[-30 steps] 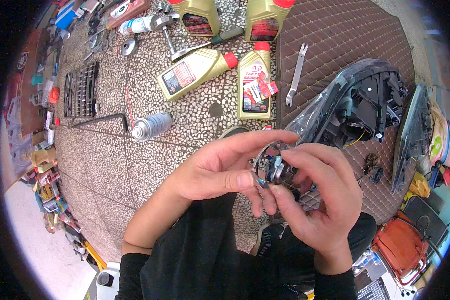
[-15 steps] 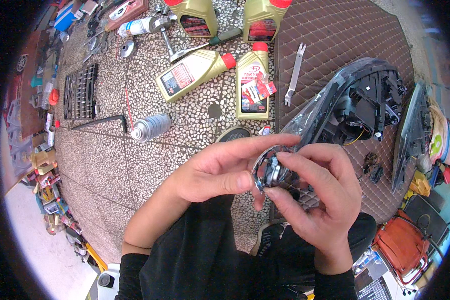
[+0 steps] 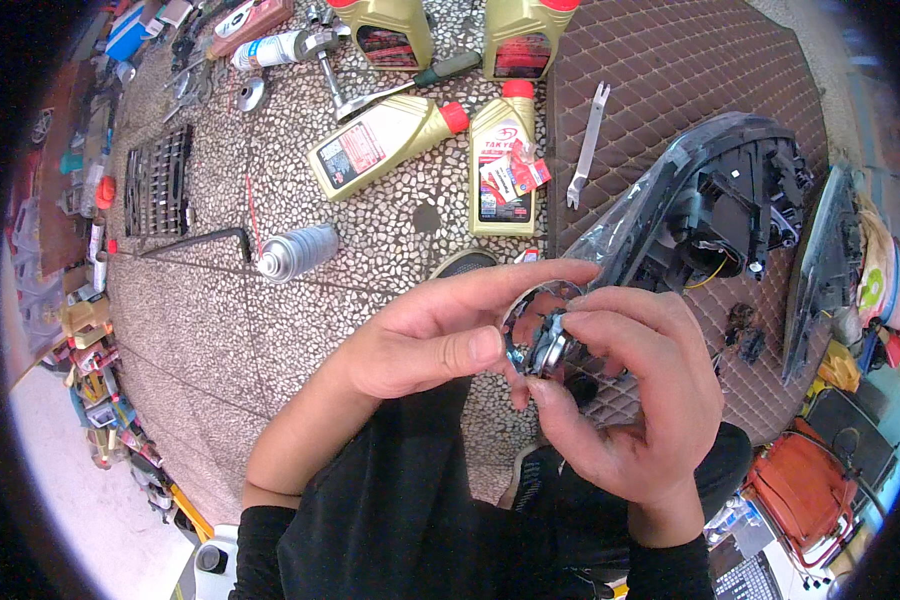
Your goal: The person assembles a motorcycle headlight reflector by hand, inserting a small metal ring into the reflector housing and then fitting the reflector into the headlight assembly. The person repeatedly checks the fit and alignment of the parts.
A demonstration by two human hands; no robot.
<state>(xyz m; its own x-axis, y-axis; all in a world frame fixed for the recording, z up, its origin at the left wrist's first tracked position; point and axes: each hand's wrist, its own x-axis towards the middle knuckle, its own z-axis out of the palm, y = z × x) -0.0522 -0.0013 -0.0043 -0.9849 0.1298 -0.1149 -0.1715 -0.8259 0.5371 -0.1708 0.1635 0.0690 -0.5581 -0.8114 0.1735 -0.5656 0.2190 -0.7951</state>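
Holding shiny round part (image 3: 548,350) up btwn both hands, in front of black-clad lap, above border of speckled floor (image 3: 290,330) & brown quilted mat (image 3: 670,65). Steadying curved rim w/ L hand (image 3: 420,345), thumb at its L edge, forefinger stretched over top. Pinching dark-&-silver middle from R side btwn thumb & forefinger of R hand (image 3: 645,390), so grasping same part w/ both. Can't make out finer detail in there, too small & partly covered by fingers. Beyond R hand, on mat: big black lamp housing (image 3: 760,195) w/ yellow wire, slim metal pry tool (image 3: 589,145) to its L, plus small dark bits (image 3: 743,335) nr R hand. At far R, next to housing, clear curved cover (image 3: 815,270). On floor ahead: gold bottle (image 3: 380,150) on its side, another gold bottle (image 3: 500,200) just beside, w/ small red-&-white packet (image 3: 513,178) on it. Further up, two more gold bottles w/ red caps, nr green-handled tool (image 3: 450,69). Off to L: silver spray can (image 3: 300,250) w/ red straw, black L-shaped bar (image 3: 200,240) & black slatted piece (image 3: 158,185).
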